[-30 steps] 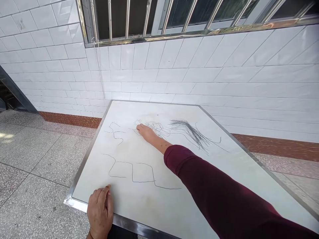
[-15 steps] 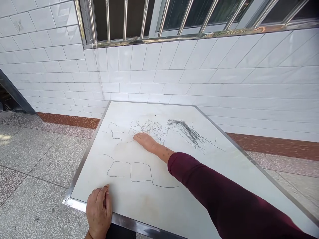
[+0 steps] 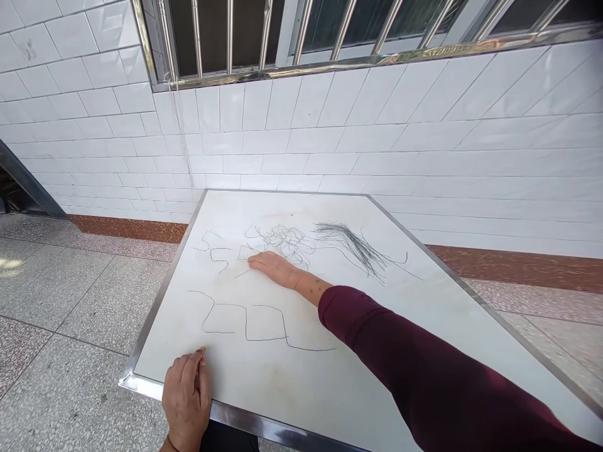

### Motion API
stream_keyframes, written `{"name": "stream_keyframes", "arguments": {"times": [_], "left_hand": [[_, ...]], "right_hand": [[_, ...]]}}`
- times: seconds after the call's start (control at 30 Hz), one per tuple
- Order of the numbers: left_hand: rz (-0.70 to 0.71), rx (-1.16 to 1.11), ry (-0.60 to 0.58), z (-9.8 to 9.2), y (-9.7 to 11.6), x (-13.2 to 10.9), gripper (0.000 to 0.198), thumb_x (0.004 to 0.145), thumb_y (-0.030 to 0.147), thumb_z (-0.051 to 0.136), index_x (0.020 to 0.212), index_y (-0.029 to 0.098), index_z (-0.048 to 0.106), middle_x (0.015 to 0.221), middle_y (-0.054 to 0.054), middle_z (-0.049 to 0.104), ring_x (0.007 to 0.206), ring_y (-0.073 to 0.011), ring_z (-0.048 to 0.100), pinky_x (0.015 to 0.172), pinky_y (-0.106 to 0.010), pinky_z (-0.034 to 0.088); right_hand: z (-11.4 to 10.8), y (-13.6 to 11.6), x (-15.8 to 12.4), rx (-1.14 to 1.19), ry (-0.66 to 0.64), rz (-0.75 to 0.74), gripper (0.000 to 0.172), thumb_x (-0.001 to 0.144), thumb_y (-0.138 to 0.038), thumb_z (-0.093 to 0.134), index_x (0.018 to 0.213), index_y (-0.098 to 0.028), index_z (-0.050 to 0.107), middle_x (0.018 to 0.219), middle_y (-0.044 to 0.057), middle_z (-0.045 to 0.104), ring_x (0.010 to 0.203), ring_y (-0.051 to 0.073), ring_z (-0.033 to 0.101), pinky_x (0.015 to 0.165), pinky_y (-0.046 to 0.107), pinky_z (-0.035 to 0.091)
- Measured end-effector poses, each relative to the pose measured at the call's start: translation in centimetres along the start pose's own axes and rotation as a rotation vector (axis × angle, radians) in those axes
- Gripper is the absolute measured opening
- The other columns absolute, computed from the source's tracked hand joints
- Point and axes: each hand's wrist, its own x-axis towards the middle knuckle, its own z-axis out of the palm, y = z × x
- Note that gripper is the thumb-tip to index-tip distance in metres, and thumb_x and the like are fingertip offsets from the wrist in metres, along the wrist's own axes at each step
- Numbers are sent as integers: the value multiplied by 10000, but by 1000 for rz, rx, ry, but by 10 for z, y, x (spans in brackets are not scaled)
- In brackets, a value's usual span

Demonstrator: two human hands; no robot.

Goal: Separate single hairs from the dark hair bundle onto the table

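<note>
While the left hand (image 3: 187,390) is resting curled at the edge of the white tabletop (image 3: 301,389), hold unclear, the right hand (image 3: 274,268), bunched, can't tell if gripping, is lying nearer the dark wire tangle (image 3: 285,240), which is sprawling left-to-right just beyond it.

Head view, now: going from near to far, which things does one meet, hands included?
Left hand → long bent strands → right hand → white tiled wall → barred window.
</note>
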Motion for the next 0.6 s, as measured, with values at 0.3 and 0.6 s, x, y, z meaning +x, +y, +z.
{"name": "stream_keyframes", "arguments": {"times": [0.3,0.6], "left_hand": [[-22,-41,-11,-2,1,2,255,897,111,518,1114,191,625,876,-64,690,791,-201,633,703,-338,486],[-217,-317,-31,-21,10,13,231,911,222,520,1094,214,660,973,-80,694,839,-200,635,722,-331,524]], "right_hand": [[17,-19,26,86,219,515,218,970,-330,409,1026,-203,577,1045,96,641,1020,260,530,838,387,439],[18,-38,28,287,153,605,141,905,-215,464,858,-204,596,854,17,622,695,143,556,621,263,427]]}}
